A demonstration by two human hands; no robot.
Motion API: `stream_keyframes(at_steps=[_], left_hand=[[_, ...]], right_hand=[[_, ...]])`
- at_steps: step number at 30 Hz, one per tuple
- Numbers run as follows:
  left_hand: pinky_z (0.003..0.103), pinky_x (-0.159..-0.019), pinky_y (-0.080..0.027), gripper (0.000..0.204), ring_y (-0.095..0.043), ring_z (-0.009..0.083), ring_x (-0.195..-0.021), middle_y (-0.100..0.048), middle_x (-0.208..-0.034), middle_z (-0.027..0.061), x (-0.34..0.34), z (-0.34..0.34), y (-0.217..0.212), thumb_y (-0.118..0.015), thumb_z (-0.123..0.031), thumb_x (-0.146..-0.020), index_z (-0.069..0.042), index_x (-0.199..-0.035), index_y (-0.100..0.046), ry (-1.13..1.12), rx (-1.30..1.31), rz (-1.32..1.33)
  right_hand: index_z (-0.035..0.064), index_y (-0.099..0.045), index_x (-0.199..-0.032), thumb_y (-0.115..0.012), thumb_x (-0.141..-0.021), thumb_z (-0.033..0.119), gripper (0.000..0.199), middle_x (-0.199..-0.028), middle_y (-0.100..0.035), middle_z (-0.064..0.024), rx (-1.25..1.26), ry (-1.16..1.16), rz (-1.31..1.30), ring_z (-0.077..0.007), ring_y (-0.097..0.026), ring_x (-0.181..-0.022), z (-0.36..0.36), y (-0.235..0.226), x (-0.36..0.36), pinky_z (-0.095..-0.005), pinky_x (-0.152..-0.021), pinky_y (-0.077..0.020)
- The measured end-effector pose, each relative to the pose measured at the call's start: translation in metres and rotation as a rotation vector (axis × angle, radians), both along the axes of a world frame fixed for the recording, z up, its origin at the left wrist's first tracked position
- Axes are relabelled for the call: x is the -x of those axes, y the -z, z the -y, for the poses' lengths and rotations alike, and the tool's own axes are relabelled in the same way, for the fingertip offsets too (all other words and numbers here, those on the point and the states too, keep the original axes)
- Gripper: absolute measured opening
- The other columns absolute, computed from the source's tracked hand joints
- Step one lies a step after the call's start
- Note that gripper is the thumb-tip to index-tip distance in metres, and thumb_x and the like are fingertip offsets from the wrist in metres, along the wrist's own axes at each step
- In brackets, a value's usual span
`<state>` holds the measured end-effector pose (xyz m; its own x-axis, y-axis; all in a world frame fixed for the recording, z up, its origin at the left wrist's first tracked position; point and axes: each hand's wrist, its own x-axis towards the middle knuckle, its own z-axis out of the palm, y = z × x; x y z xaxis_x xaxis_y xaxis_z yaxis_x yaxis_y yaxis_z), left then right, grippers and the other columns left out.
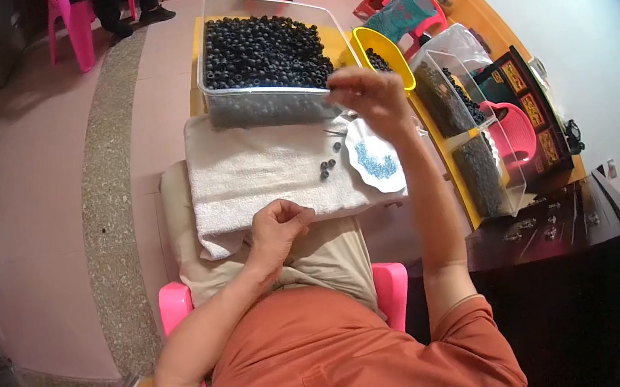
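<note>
A large clear plastic bin (pixel 257 108) full of small black beads (pixel 265 52) stands in front of me. Just over its near right corner is my right hand (pixel 375 95), fingers pinched together; whatever is at the fingertips is too small to make out. My left hand (pixel 280 234) is closed in a pinch at the towel's near edge, and I cannot see what it holds, if anything. On the white towel (pixel 251 174) lie several loose black beads (pixel 325 175). Beside them sits a white scalloped dish (pixel 355 137) with tiny blue pieces (pixel 376 166) in it, below my right forearm.
A yellow basin (pixel 405 71) with more black beads stands right of the bin. Further right are clear containers (pixel 475 169), a pink basket (pixel 516 132) and a dark glossy table (pixel 563 224). Pink and red chairs (pixel 78 28) and a seated person's legs are at the back.
</note>
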<state>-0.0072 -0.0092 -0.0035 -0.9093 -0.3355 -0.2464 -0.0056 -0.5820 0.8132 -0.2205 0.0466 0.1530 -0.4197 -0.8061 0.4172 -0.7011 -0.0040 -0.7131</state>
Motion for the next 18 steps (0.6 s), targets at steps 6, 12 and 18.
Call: stream_keyframes(at_steps=[6,12,18], left_hand=[[0.021,-0.061,-0.049,0.012,-0.059,0.0084,-0.066,-0.064,-0.081,0.0021,-0.003,-0.001,-0.008,-0.069,-0.011,-0.086,-0.004,-0.09,-0.061,0.018,-0.162,-0.104],[0.023,-0.067,-0.051,0.013,-0.06,0.0096,-0.072,-0.065,-0.09,0.0034,-0.003,-0.007,-0.003,-0.066,-0.014,-0.089,-0.004,-0.095,-0.061,0.097,-0.307,-0.17],[0.024,-0.07,-0.051,0.013,-0.06,0.0093,-0.073,-0.064,-0.089,0.0033,-0.006,-0.014,-0.002,-0.064,-0.013,-0.09,-0.003,-0.097,-0.061,0.168,-0.228,-0.149]], right_hand=[[-0.0001,-0.067,-0.098,-0.067,-0.083,-0.004,0.015,-0.087,-0.066,-0.0047,-0.018,-0.073,0.248,-0.0116,-0.063,-0.085,-0.051,0.065,-0.063,-0.0255,-0.073,-0.0509],[0.0012,-0.064,-0.091,-0.066,-0.082,0.001,0.01,-0.08,-0.062,-0.01,-0.005,-0.03,0.117,-0.0191,-0.062,-0.072,-0.078,0.103,-0.101,-0.0276,-0.064,-0.0486],[0.0016,-0.063,-0.093,-0.066,-0.083,0.002,0.01,-0.08,-0.062,-0.0099,0.042,0.057,-0.066,-0.0203,-0.062,-0.074,-0.094,0.107,-0.108,-0.0281,-0.065,-0.0487]])
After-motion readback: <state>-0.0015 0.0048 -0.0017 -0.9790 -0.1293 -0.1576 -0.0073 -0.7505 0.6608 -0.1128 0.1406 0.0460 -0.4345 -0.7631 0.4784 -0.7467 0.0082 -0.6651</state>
